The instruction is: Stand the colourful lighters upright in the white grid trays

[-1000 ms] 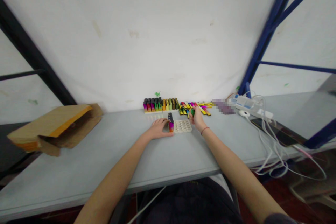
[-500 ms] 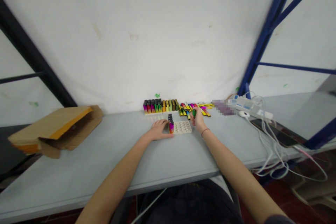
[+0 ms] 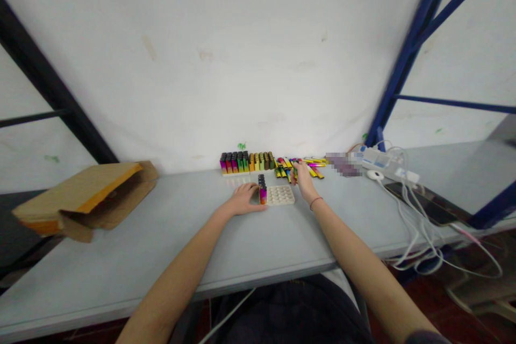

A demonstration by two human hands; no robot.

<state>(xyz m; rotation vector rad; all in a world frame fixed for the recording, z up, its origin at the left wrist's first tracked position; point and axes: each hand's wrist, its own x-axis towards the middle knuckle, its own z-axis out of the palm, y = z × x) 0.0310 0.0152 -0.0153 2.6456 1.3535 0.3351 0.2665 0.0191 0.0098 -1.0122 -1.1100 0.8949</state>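
Observation:
A white tray (image 3: 282,195) with rows of round holes lies on the table. One column of lighters (image 3: 263,195), the front one purple and orange, stands upright at its left end. My left hand (image 3: 244,201) is closed around that end, thumb at the front corner and fingers behind. My right hand (image 3: 305,181) is closed just beyond the tray's right end, beside a heap of loose colourful lighters (image 3: 318,173). A green lighter shows partly between its fingers; the rest is hidden.
Behind stand full trays of upright purple, red and green lighters (image 3: 234,163) and yellow lighters (image 3: 262,162). An open cardboard box (image 3: 92,193) lies left. At right are a power strip (image 3: 389,165), white cables (image 3: 421,226) and a dark phone (image 3: 427,204). A wall rises behind.
My right hand has shifted slightly back and left, and its fingers have turned, so less of the green lighter shows. My left hand and the tray stay put.

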